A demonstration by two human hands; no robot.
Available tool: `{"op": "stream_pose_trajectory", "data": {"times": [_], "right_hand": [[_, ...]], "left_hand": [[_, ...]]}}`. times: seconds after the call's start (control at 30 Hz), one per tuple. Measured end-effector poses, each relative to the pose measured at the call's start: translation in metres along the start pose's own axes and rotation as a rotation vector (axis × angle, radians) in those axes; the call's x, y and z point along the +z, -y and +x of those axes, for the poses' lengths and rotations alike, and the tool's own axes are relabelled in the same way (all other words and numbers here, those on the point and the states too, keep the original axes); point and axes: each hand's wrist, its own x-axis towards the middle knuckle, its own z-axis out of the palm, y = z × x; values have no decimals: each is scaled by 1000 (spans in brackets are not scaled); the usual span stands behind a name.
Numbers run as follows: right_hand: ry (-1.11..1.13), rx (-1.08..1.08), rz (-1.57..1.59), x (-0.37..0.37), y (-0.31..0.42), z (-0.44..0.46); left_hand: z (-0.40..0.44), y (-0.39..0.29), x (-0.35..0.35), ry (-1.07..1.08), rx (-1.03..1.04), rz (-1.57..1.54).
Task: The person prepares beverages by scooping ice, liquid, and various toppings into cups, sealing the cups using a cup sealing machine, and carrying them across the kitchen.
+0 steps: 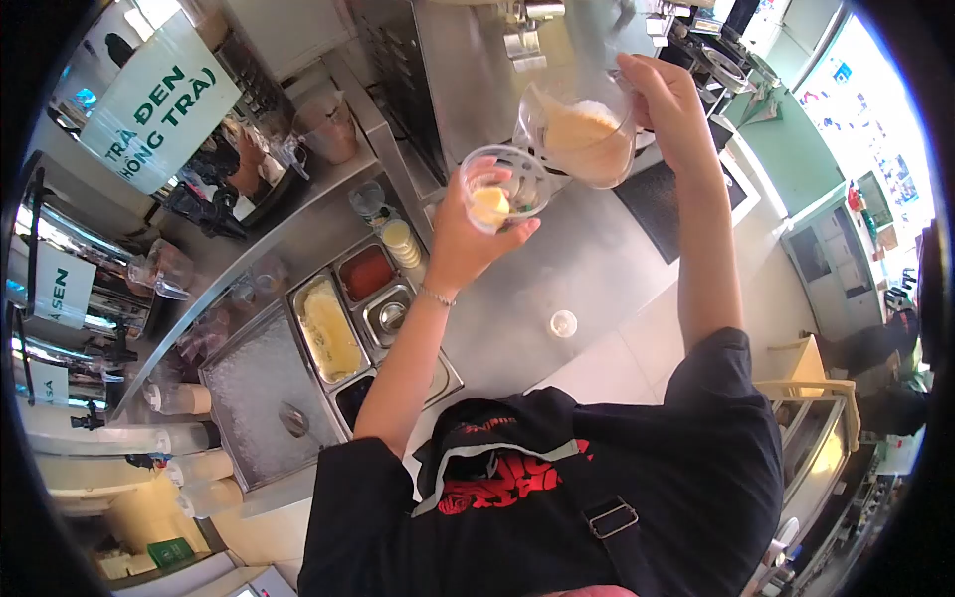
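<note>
My left hand [468, 224] is wrapped around a clear plastic cup [527, 184] with a yellow lump [488, 207] inside it. In my right hand [662, 99] is the handle of a clear pitcher [592, 144], which holds a light-brown liquid with pale foam or ice on top. The pitcher is tilted, its spout side close to the cup's rim. Whether any liquid is running between them I cannot make out. Both hands are above the steel counter [527, 308].
Left of my left arm sit a pan of yellow food [331, 333], a pan of reddish-brown stuff [366, 273] and an ice bin [264, 398] with a metal scoop [295, 420]. A small round white item [563, 323] lies on the counter. Labelled steel dispensers [159, 109] line the left side.
</note>
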Motion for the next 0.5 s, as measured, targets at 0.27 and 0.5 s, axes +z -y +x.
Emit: {"op": "stream_pose_trajectory", "data": {"times": [0.27,0.5], "right_hand": [[325,-365,-775,13,54,-11],[553,-558,-942,33,95,-9]], "left_hand": [[2,-4,25,82,-55,0],[-8,11,39,75,-4,-126]]}}
